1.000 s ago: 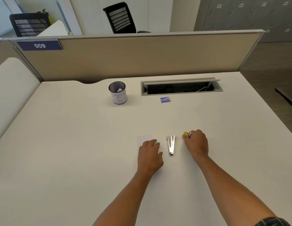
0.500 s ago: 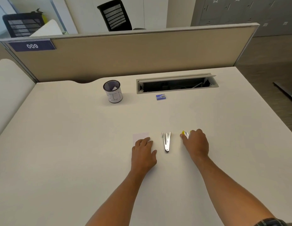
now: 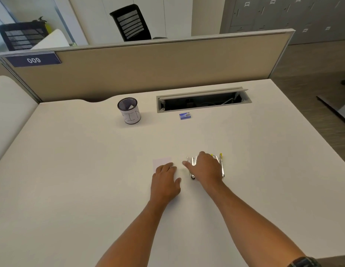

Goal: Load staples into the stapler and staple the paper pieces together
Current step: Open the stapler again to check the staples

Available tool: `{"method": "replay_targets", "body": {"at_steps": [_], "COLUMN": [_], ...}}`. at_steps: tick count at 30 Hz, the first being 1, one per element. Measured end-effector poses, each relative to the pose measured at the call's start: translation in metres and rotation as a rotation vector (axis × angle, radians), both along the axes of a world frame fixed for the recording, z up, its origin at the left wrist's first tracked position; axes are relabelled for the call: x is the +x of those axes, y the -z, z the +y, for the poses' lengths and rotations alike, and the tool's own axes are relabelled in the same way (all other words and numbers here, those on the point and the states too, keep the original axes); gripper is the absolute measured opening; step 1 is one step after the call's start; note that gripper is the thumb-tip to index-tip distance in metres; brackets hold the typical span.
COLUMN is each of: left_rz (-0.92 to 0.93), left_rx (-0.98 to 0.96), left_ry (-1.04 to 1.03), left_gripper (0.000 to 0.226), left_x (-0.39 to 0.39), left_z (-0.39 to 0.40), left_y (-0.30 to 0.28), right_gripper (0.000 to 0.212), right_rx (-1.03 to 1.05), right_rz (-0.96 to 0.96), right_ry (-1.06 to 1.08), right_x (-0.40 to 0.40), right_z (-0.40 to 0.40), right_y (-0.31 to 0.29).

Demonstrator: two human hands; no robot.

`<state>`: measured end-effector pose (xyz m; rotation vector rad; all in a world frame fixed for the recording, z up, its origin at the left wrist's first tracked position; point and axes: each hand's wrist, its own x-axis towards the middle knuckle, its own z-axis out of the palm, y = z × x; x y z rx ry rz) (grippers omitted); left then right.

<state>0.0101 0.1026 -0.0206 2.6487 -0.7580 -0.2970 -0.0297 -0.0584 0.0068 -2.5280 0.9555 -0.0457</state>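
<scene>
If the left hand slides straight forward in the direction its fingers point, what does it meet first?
The left hand already rests on the paper. Beyond the paper the desk looks free; the mesh cup probably lies left of that line, though depth is uncertain.

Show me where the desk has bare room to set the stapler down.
Bare: the left side, beside the paper, and the stretch between mesh cup, staple box and hands. Crowded: under the right hand, over both metal tools.

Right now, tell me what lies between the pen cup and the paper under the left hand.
Nothing: in the head view, the desk between the pen cup and the paper is bare.
</scene>
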Motion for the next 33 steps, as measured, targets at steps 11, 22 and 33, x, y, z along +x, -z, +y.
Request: {"method": "replay_targets", "body": {"at_steps": [11, 22, 33], "left_rz": [0.003, 0.424, 0.869], "left_rx": [-0.200, -0.801, -0.902], "left_ry": [0.011, -0.320, -0.197], "left_gripper": [0.037, 0.018, 0.021], "left_x": [0.004, 0.006, 0.015], "left_z": [-0.008, -0.022, -0.009], "left_y": [-0.016, -0.043, -0.041], "right_gripper": [0.035, 0.047, 0.023], "right_rx": [0.175, 0.965, 1.054], "right_rz": [-0.017, -0.446, -0.382], "right_ry": [-0.054, -0.054, -0.343], "right_x": [0.002, -0.010, -0.014], "right_z": [0.012, 0.001, 0.002], "right_y": [0.020, 0.027, 0.015]}}
